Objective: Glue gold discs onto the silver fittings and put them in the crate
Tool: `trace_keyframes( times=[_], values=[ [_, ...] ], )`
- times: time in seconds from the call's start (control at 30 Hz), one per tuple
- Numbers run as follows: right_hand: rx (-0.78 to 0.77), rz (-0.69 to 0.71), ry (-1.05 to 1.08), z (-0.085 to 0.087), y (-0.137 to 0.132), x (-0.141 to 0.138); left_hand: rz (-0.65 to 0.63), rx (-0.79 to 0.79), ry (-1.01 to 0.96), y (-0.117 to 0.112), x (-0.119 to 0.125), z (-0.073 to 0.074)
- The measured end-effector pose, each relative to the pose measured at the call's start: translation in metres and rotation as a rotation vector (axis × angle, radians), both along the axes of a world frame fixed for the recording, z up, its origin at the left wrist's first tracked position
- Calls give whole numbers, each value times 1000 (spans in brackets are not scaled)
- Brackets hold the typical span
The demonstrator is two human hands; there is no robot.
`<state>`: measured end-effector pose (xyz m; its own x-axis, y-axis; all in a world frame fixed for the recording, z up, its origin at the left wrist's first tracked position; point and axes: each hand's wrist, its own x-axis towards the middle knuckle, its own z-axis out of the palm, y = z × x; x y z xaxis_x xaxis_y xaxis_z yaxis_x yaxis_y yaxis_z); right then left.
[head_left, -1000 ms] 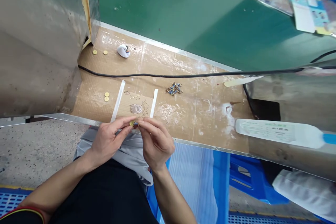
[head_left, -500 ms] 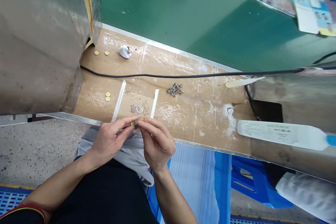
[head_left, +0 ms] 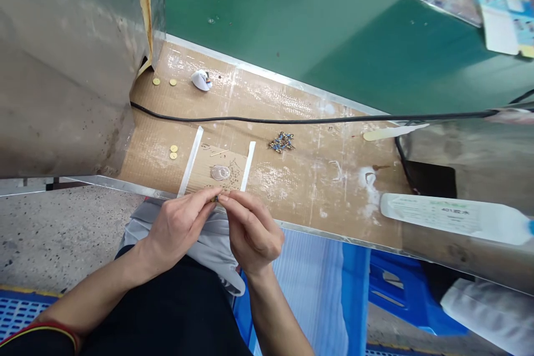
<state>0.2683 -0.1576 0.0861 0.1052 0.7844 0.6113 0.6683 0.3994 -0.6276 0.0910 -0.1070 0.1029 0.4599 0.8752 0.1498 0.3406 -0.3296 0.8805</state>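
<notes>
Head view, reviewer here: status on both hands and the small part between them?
Left hand, right hand: both pinching small gold-coloured part, mostly hidden. Black cable across cardboard beyond, not touching hands.

Item one: small gold-coloured part (head_left: pixel 216 198), mostly hidden by the fingers, its exact shape too small to tell; held just over the near edge of the cardboard bench top (head_left: pixel 308 189). Item two: left hand (head_left: pixel 179 228), bare, fingers stretched toward the right, pinching the part from one side. Item three: right hand (head_left: pixel 252 236), bare, fingers curled downward, meeting the left hand at the part, both hands touching it, with no other contact between them visible.
</notes>
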Motion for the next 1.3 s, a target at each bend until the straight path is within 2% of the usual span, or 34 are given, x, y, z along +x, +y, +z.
trace_keyframes(
  times=[0.13,0.3,0.57,0.8,0.93,1.13,1.3],
  values=[
    [26,19,-2,0,0,-2,-9,52,19,-2,0,4],
    [60,13,-7,-5,-4,-2,3,-6,25,-2,-2,7],
    [134,4,-77,-14,-14,-3,67,25,-40,-3,3,5],
    [158,11,-61,-16,-17,-6,67,67,-55,-5,5,6],
    [77,47,36,-10,-18,-3,67,105,-45,-5,4,4],
    [-262,6,404,4,-13,-2,40,193,-41,-5,4,2],
    [-322,26,539,3,-12,-2,11,250,-24,-6,7,2]
  ],
)
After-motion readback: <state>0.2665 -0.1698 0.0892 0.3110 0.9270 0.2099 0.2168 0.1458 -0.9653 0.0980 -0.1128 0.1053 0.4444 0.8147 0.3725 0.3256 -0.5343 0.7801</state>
